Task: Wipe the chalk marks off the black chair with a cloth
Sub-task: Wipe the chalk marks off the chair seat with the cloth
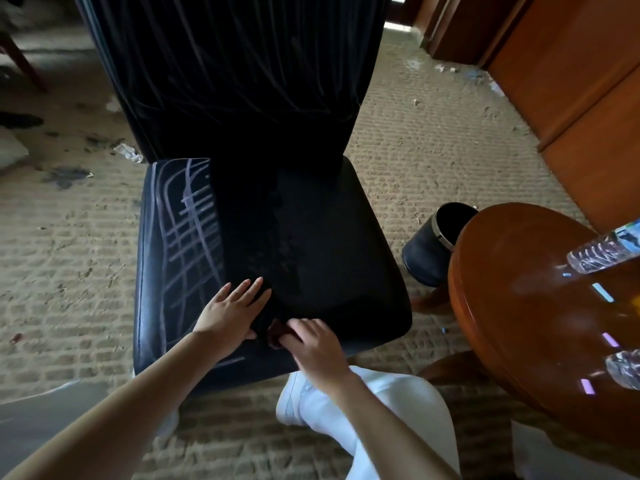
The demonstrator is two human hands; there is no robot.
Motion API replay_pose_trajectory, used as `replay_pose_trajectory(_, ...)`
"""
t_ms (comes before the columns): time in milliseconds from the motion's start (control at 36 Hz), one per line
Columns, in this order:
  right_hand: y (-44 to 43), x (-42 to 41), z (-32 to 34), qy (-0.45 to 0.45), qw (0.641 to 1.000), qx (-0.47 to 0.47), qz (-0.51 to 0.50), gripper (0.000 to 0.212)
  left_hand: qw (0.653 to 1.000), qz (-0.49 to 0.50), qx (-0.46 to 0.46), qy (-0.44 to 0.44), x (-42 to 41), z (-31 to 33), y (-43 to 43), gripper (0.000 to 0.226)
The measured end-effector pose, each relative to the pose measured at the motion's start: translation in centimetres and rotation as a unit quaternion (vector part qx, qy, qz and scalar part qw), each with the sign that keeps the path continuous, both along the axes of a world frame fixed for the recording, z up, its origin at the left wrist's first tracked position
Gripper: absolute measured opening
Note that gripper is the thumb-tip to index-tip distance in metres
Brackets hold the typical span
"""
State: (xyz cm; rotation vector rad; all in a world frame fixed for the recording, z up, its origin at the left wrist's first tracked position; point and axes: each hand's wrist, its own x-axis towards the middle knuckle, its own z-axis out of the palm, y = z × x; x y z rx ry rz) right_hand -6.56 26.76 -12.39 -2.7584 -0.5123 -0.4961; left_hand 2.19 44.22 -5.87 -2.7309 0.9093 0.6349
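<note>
left hand (pixel 232 311) flat on chair (pixel 346 244) | right hand (pixel 317 344) grips cloth (pixel 277 336) | bin (pixel 427 259) (inside dark)

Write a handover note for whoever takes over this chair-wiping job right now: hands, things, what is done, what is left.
Left hand: open, fingers straight, resting flat on the seat near its front edge.
Right hand: grips a small dark reddish cloth at the front edge of the seat.
Done: the seat's middle and right show no marks, though that area is dim.
Left: crossed chalk lines cover the seat's left strip, and fainter strokes run down the backrest. Probably wipe the left strip next, then the backrest.
</note>
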Motion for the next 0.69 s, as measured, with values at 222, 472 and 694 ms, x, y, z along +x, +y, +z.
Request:
replay_pose_trajectory(222,-4.1,2.2,0.6,-0.027,0.999,-0.044,0.016,0.012,1.000,0.005,-0.016,0.007,-0.6,-0.3,-1.2,0.079)
replay_pose_trajectory(472,-6.5,4.9,1.3,-0.014,0.995,-0.044,-0.086,0.021,0.999,0.032,-0.040,0.011,-1.5,-0.7,-3.4,0.078)
replay_pose_trajectory(694,-8.3,4.4,2.8,0.059,0.968,0.149,-0.195,0.022,0.956,0.125,-0.260,-0.055,0.2,1.4,-0.2,0.060)
